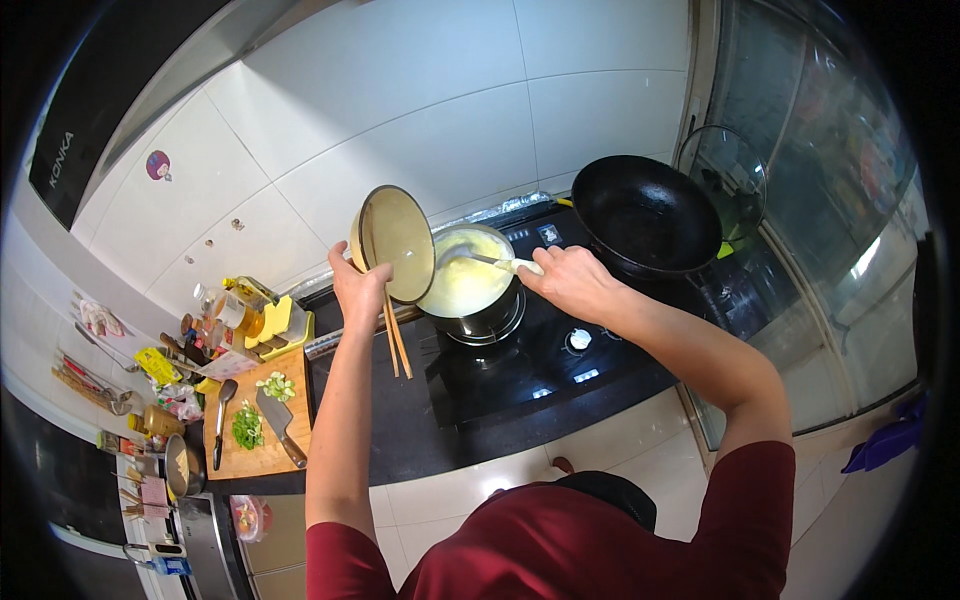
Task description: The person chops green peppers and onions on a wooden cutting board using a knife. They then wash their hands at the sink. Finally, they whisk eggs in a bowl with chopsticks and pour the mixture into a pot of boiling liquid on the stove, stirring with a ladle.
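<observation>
Far left on the worktop (350,480): wooden cutting board (255,455) with chopped green stuff (247,427), some pale slices (276,385), a cleaver (279,424) and a dark ladle (222,420) lying on it, plus a clutter of bottles and jars (225,320) behind. Then the left hand (358,290), closed around a cream-coloured bowl (393,243) tipped steeply on its side over the pot, with a pair of wooden chopsticks (396,340) pinched in the same grip and hanging down. Bowl inside looks pretty much emptied, just a pale film. Right beside it, touching or nearly so, a metal pot (478,300) sitting on the left burner of the black stove (520,370), full of smooth pale-yellow liquid (460,285), creamy looking, no lumps visible. Right hand (570,280) wrapped around the white handle of a spoon (492,260), scoop end dipped at the liquid's surface. Further right, a big black wok (645,215) on the other burner, looks bare inside, and a glass lid (725,180) leaning upright behind it by the window.
</observation>
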`<state>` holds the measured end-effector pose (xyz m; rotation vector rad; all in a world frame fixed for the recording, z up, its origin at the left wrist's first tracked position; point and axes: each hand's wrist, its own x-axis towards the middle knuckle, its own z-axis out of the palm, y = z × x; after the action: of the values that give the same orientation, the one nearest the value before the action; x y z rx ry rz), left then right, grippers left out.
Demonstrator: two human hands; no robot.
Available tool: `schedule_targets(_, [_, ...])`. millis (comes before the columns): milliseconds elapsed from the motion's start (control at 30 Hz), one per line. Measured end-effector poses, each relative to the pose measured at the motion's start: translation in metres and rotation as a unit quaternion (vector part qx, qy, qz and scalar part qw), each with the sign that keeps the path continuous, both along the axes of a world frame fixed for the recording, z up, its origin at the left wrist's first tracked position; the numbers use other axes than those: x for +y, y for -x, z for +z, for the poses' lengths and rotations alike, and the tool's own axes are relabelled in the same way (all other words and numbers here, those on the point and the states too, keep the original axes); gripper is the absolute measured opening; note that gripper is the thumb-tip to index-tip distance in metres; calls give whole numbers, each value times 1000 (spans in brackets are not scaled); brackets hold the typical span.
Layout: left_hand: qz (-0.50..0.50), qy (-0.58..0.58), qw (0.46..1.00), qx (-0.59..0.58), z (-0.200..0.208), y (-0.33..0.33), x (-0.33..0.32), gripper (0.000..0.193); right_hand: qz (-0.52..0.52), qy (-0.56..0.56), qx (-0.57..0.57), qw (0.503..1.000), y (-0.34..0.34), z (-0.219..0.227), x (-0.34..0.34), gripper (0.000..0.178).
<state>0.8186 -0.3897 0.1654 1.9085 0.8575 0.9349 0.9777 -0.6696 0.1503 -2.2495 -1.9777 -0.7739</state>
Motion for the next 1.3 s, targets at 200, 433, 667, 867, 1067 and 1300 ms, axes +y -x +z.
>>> schedule_targets(200, [-5, 13, 1000, -5, -4, -2, 1, 87, -22, 31, 37, 999, 10, 23, -15, 15])
schedule_targets(433, [2, 15, 1000, -5, -7, -1, 8, 87, -19, 102, 96, 990, 29, 63, -36, 17])
schedule_targets(667, [8, 18, 1000, 1, 0, 6, 9, 86, 10, 72, 105, 992, 44, 50, -28, 27])
schedule_targets(867, [0, 17, 1000, -9, -2, 6, 12, 87, 23, 21, 40, 999, 38, 15, -7, 33])
schedule_targets(1067, [-7, 29, 999, -14, -6, 5, 14, 87, -10, 6, 17, 1000, 33, -5, 7, 22])
schedule_targets(1300, [-9, 31, 999, -15, -5, 6, 12, 86, -57, 51, 94, 993, 31, 24, -9, 17])
